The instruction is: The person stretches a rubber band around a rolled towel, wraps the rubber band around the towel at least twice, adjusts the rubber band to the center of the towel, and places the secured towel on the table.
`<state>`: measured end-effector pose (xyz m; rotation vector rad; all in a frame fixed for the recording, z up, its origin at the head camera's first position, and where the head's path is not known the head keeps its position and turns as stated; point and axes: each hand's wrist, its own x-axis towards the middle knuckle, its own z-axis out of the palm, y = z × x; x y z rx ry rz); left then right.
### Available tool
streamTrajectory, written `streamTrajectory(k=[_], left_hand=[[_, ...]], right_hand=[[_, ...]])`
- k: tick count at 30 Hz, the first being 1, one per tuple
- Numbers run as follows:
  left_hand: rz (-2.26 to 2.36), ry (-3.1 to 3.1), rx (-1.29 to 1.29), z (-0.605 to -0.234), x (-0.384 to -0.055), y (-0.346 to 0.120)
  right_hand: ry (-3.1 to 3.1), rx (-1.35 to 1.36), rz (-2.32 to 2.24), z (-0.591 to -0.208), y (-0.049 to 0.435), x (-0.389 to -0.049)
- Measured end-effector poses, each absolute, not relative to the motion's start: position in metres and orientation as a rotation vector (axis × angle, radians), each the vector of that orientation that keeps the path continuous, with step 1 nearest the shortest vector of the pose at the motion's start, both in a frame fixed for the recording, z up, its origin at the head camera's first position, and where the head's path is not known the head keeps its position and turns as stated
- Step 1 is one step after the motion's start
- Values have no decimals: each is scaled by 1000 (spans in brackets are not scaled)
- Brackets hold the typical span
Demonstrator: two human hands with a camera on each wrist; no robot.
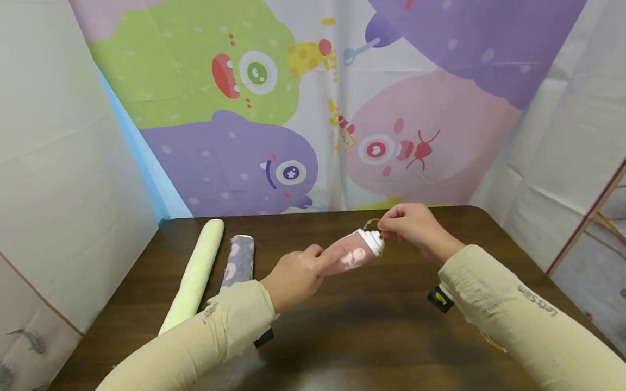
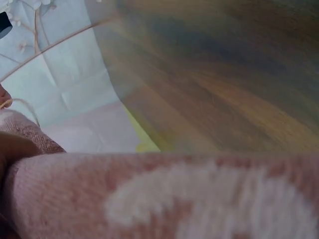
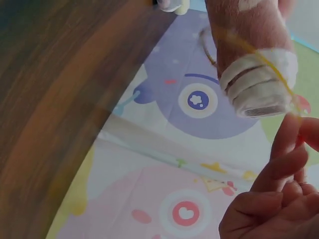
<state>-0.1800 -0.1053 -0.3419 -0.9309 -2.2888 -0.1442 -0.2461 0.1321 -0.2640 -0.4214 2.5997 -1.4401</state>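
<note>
My left hand (image 1: 295, 274) grips a rolled pink towel (image 1: 348, 243) with white motifs and a white-edged coiled end, its index finger stretched along the roll. A thin yellow rubber band (image 3: 270, 61) crosses near that coiled end. My right hand (image 1: 411, 225) pinches the band and pulls it outward from the roll; the right wrist view shows thumb and fingertips meeting on it. Pink pile (image 2: 149, 194) fills the lower left wrist view, where most of the left hand is hidden. The roll is held tilted above the brown table (image 1: 352, 331).
Left of my left hand lie a grey-purple rolled towel (image 1: 239, 255) with pink spots and a long pale yellow roll (image 1: 199, 271). A cartoon-printed curtain (image 1: 274, 136) hangs behind the table. Part of a yellow loop (image 1: 493, 342) shows under the right sleeve.
</note>
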Motion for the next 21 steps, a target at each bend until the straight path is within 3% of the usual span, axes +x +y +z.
streamTrajectory(k=[21], left_hand=[[-159,-2296,-847,-346,-182,-104]], right_hand=[[2691,-456,-1320,-264,111,-246]])
